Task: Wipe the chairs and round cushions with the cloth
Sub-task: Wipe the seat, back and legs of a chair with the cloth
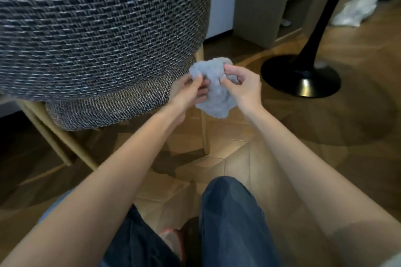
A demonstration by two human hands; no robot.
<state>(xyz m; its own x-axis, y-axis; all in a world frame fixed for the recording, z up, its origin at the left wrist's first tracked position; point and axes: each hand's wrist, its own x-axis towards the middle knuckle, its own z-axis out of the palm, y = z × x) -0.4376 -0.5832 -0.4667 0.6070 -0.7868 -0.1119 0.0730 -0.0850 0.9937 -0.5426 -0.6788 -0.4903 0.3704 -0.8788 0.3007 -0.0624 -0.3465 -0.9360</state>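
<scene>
1. The left hand and right hand both pinch a crumpled pale grey-blue fluffy cloth, held between them in the air.
2. The cloth hangs just beside the right edge of the dark woven-fabric chair with pale wooden legs.
3. A glossy black pedestal base stands on the herringbone wood floor to the right.

The left grip and right grip meet on the cloth above the wooden floor. Just left of the left grip, the woven chair seat closes that side, and whether they touch cannot be told. Above and to the left, the broad chair back walls off the space. A pale chair leg stands below, between the two grips. Right of the right grip a strip of floor lies free as far as the black round base and its stem. Below the grips, nearer the person, open air reaches down to a knee.
</scene>
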